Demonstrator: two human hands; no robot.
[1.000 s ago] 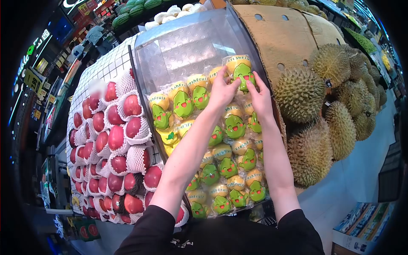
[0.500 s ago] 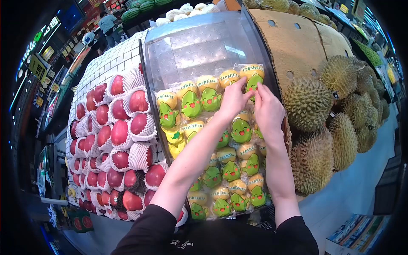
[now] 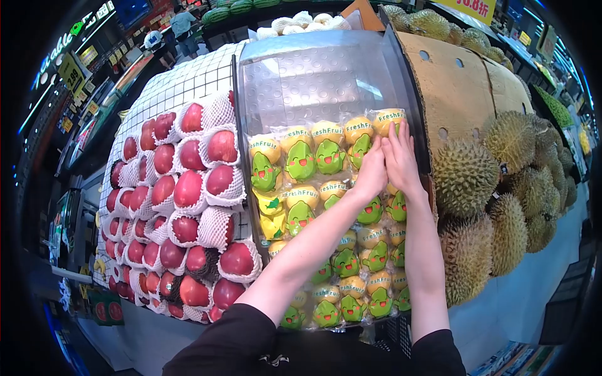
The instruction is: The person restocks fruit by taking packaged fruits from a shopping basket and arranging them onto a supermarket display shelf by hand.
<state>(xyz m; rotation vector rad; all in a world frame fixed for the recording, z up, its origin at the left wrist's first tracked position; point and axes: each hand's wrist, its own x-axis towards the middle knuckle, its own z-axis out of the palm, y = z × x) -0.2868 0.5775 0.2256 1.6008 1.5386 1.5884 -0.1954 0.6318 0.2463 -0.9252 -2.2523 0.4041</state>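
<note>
Yellow round fruit in clear printed bags [image 3: 328, 147], marked FreshFruit with a smiling green cartoon, lies in rows in a black-edged display bin [image 3: 288, 69]. My right hand [image 3: 402, 160] rests with straight fingers on the bagged fruit [image 3: 390, 118] at the right end of the back row. Beside it, touching it, my left hand [image 3: 374, 168] lies low against the same bag, its fingers partly hidden. Much of that bag is covered by both hands. Two yellow-wrapped pieces [image 3: 271, 213] sit at the bin's left edge.
Red apples [image 3: 188, 188] in white foam nets fill the stand to the left. A cardboard sheet [image 3: 451, 81] and piled durians [image 3: 465, 178] are on the right. Watermelons [image 3: 241, 7] and foam-netted fruit [image 3: 301, 24] stand behind. Two people [image 3: 184, 28] are at the far left.
My fingers have gone from pinching at the end bag to lying against it, hands lower and together. The view has shifted, so the bin appears farther right.
</note>
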